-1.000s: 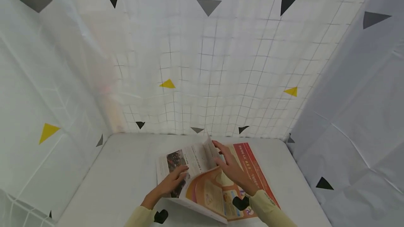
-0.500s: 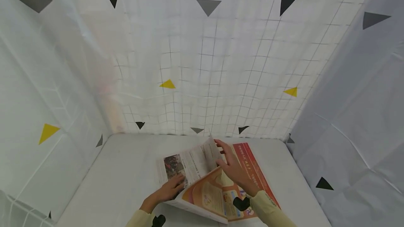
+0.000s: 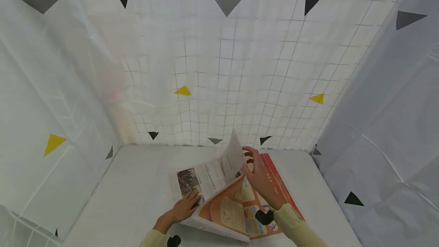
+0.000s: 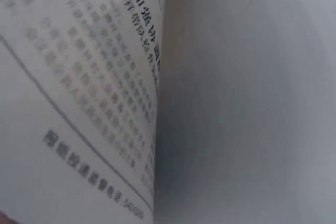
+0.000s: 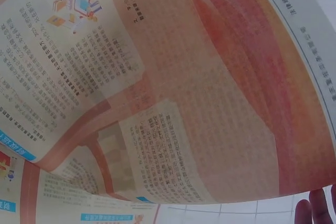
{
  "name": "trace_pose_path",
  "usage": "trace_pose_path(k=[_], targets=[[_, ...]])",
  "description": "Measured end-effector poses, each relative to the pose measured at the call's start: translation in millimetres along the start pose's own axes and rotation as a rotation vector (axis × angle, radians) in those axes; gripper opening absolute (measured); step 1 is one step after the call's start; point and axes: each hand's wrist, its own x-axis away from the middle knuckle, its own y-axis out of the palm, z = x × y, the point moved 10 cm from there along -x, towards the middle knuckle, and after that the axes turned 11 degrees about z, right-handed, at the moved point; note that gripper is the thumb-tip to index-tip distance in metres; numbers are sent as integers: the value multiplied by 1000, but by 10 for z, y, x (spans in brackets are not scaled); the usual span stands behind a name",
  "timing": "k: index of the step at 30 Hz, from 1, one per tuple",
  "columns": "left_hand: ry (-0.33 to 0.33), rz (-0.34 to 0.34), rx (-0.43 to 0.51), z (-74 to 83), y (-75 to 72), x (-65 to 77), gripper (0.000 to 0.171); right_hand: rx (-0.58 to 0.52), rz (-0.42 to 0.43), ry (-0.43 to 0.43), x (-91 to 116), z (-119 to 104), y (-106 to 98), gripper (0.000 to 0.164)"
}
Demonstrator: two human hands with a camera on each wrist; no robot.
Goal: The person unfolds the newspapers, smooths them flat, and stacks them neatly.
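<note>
A newspaper (image 3: 213, 175) lies part-open between the hands, a page (image 3: 234, 155) raised; the left hand (image 3: 186, 206) rests on it, fingers relaxed. The right hand (image 3: 258, 174) curves at that page's edge, whether pinching I cannot tell; white table (image 3: 137, 186) beneath both

The newspaper (image 3: 210, 170) has a whitish outer page with rows of dark print and a dark photo (image 3: 186, 178) flecked with red. Its inner page (image 3: 223, 203) is orange with cream panels (image 5: 157, 150) (the right wrist view also shows small bright blue labels (image 5: 16, 145) and a crimson sweep toward the margin). A red strip (image 3: 274, 174) with yellowish lettering runs down the newspaper's right side. Beneath the newspaper, the table (image 3: 144, 186) is white; beyond it, the white wall sheet (image 3: 205, 41) carries a thin dark grid and black, grey and yellow triangles (image 3: 228, 6). Nearest the newspaper's lower edge, the sleeves (image 3: 300, 226) are pale yellow.
</note>
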Motion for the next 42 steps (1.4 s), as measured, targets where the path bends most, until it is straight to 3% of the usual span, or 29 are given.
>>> trace_pose_path(k=[3, 10, 18, 27, 34, 42], targets=[[18, -8, -54, 14, -6, 27, 55, 2, 31, 22, -25, 17, -60, 58], [30, -53, -52, 102, -87, 90, 54, -61, 74, 75, -71, 59, -191, 55], [-133, -110, -52, 82, -178, 115, 57, -25, 130, 128, -98, 120, -338, 54], [-176, -94, -88, 24, -127, 180, 56, -69, 179, 180, -89, 241, -431, 53], [-193, -116, -49, -26, -63, 198, 58, -34, 257, 126, -78, 215, -553, 51], [-121, -110, -59, 122, -133, 204, 52, -2, 285, 39, -16, 21, -665, 61]])
